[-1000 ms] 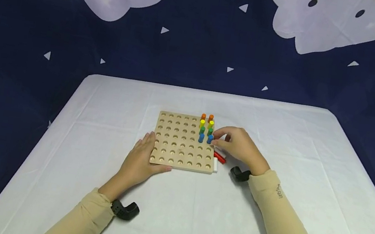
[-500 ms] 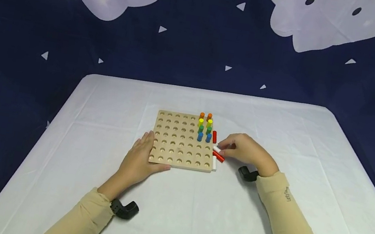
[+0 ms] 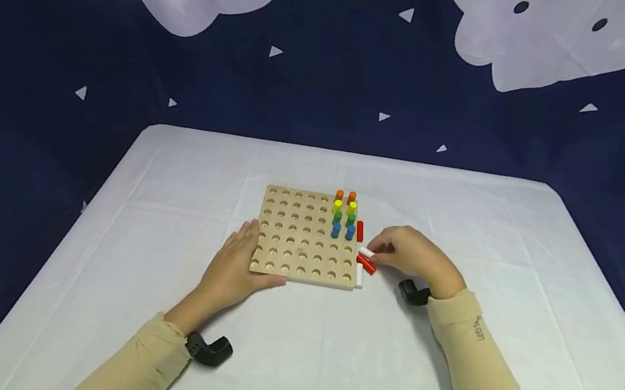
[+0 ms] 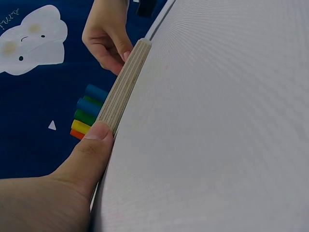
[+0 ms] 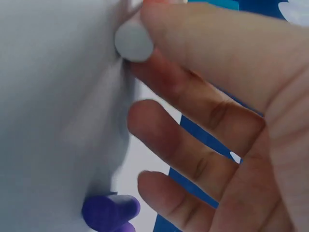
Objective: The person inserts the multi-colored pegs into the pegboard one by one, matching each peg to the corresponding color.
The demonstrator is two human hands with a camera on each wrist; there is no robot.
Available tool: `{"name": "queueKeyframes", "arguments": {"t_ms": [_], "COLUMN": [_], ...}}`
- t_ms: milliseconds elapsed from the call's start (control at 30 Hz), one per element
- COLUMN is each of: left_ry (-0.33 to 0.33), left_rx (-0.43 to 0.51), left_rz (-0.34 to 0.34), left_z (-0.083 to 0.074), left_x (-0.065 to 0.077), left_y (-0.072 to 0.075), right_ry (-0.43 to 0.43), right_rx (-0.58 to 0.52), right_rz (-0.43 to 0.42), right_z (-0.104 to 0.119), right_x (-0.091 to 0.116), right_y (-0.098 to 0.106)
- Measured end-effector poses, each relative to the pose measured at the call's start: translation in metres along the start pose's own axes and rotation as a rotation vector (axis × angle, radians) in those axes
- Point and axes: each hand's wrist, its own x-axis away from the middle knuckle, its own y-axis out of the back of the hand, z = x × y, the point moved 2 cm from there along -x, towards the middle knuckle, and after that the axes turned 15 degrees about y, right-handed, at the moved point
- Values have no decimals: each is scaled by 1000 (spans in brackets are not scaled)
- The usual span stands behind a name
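Resting the straight-fingered left hand point(image 3: 230, 269) along a square, pale pegboard point(image 3: 299, 235) at mid-frame, with orange, yellow, green and blue pegs point(image 3: 337, 218) paired upright in its upper-right holes, and pinching a cylindrical white peg point(image 3: 365, 252) just right of it in the right hand point(image 3: 413, 254).

Wooden pegboard point(image 3: 298, 235): flat, left hand point(image 3: 230, 264) at near-left corner | orange pegs point(image 3: 352, 197), yellow pegs point(image 3: 352, 208), green pegs point(image 3: 350, 220), blue pegs point(image 3: 350, 233): pairs, upright in two rightmost columns | white peg point(image 3: 365, 252): pinched in right hand point(image 3: 412, 256) | second white peg point(image 3: 359, 276), red peg point(image 3: 359, 231): lying along board's right edge | second red peg point(image 3: 367, 265): aslant beside pinched white | purple pegs point(image 5: 99, 212): near right hand
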Motion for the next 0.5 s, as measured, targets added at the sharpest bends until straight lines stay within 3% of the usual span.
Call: {"name": "queueKeyframes", "arguments": {"t_ms": [233, 500], "left_ry": [7, 8], "left_rx": [5, 5], "left_rz": [3, 1], "left_z": [0, 1], "left_x": [2, 3], "left_y": [-1, -1], "right_ry": [-5, 18], "right_rx": [107, 154], "right_rz": [-18, -32], "right_z": [1, 0], "right_x": [1, 1], "right_y": [-4, -4]}}
